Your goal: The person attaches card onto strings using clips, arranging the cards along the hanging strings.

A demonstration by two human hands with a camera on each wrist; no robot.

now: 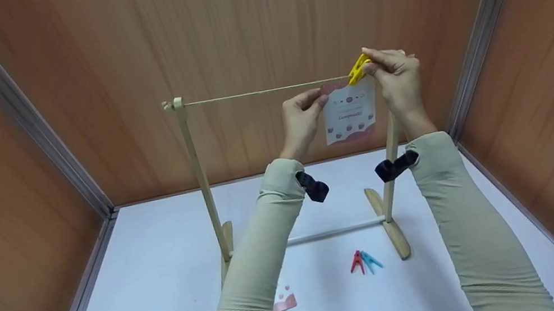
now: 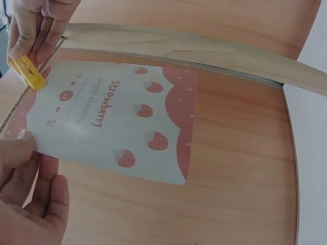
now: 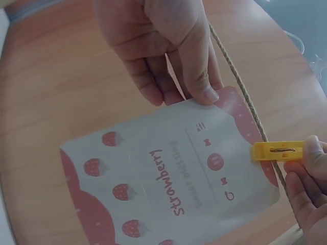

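A white and pink card (image 1: 349,111) printed with strawberries hangs upside down at the right part of a twine line (image 1: 265,91). My left hand (image 1: 301,120) pinches the card's upper left corner between thumb and fingers, seen closely in the left wrist view. With thumb and fingertips, my right hand (image 1: 398,80) grips a yellow clothespin (image 1: 358,69) by its handle end. In the right wrist view the clothespin's nose (image 3: 259,151) lies over the twine and the card's pink edge.
The twine runs between two wooden posts (image 1: 201,180) of a stand with a white crossbar (image 1: 333,231). On the white table lie a red clothespin (image 1: 357,262), a blue clothespin (image 1: 370,261) and another pink card (image 1: 283,299), partly hidden by my left sleeve. Wood-grain panels (image 1: 253,23) enclose the table.
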